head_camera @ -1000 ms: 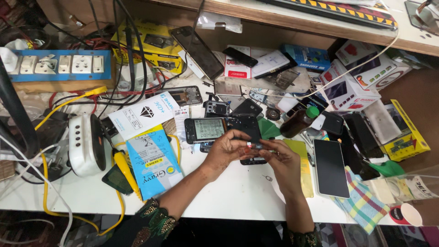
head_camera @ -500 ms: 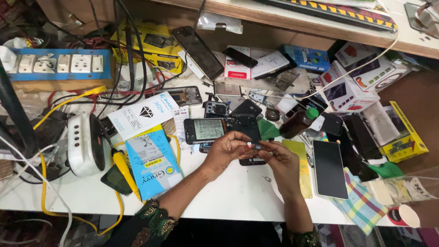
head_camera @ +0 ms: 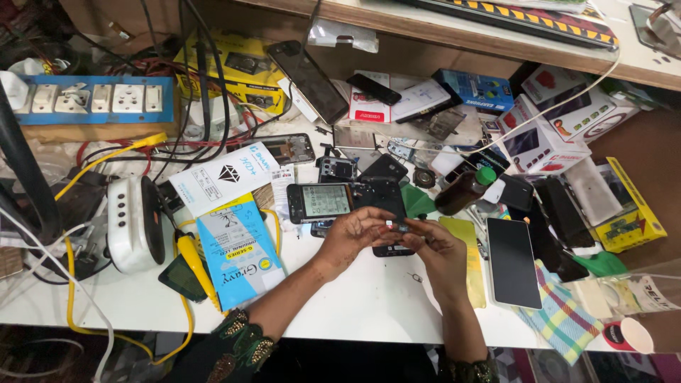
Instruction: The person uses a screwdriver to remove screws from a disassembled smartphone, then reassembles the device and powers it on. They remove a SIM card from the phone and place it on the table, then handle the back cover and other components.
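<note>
My left hand [head_camera: 355,235] and my right hand [head_camera: 438,250] meet over a black opened phone [head_camera: 384,202] that lies on the white worktable [head_camera: 355,305]. Their fingertips pinch a tiny part [head_camera: 394,225] just above the phone's lower end. Which hand carries the part I cannot tell. To the left of the black phone lies a second phone [head_camera: 319,202] with a lit pale screen. A small thin metal pin [head_camera: 415,277] rests on the table below my right hand.
A brown bottle with a green cap [head_camera: 464,190] lies right of the phone. A white-framed phone [head_camera: 513,262], a checked cloth [head_camera: 564,319], boxes [head_camera: 546,135], a blue booklet [head_camera: 240,250], a white device [head_camera: 135,223], a blue socket strip [head_camera: 92,99] and cables crowd the table.
Both hands stay over the black phone; the fingers have shifted only slightly.
</note>
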